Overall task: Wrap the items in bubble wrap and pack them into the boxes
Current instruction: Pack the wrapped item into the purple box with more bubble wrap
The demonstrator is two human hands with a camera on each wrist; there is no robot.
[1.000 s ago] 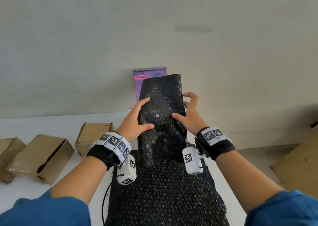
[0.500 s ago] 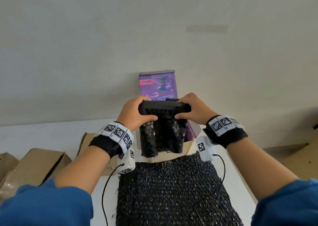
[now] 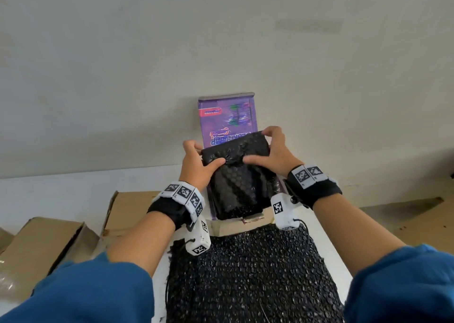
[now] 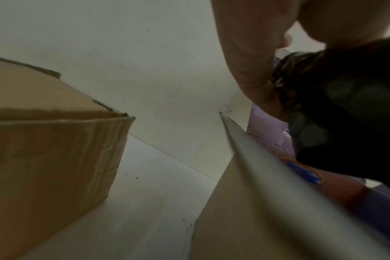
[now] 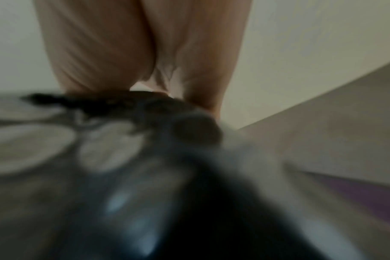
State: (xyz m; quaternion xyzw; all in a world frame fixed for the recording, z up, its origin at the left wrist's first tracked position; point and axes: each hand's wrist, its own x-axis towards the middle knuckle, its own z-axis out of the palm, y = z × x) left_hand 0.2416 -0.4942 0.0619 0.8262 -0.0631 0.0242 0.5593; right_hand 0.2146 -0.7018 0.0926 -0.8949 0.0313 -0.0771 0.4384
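Note:
A bundle wrapped in black bubble wrap (image 3: 239,172) sits in an open purple box (image 3: 227,117) whose lid leans against the wall. My left hand (image 3: 199,161) grips the bundle's top left corner, thumb on its front. My right hand (image 3: 272,150) grips the top right corner, fingers curled over the folded upper edge. The left wrist view shows the left hand (image 4: 252,70) against the dark wrapped bundle (image 4: 345,109) above the purple box (image 4: 272,133). In the blurred right wrist view, the right hand (image 5: 145,52) meets the black wrap (image 5: 158,176).
A large sheet of black bubble wrap (image 3: 248,273) lies on the white table (image 3: 73,187) in front of the purple box. Brown cardboard boxes (image 3: 49,239) stand to the left, one (image 4: 51,149) close by the left wrist. Flat cardboard (image 3: 405,222) lies at the right.
The tall upright flap of wrap has been folded down over the bundle. Both hands have moved to its top corners and lowered it into the purple box.

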